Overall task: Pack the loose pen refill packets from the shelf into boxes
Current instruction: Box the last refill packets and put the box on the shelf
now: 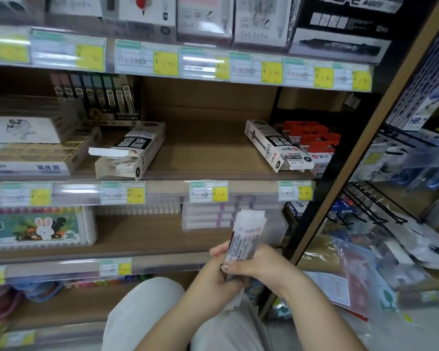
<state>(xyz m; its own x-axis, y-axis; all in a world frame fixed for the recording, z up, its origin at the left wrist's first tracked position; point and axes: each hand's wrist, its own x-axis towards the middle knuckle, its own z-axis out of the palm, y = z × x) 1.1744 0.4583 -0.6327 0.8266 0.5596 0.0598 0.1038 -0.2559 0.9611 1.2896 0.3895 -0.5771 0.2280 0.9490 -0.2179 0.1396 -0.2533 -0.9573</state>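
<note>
Wraps curled fingers of left hand and right hand round a stack of pen refill packets, right thumb pressed across its lower end. Holds the stack upright, low in front of the shelves and well below the middle shelf. Faces an open box lying on that shelf at left, flap out, apparently with white packets inside, hard to make out through blur. Faces a closed box of the same kind at right, just beside red-carded packs. Looks down past yellow price tags along the shelf edge.
</note>
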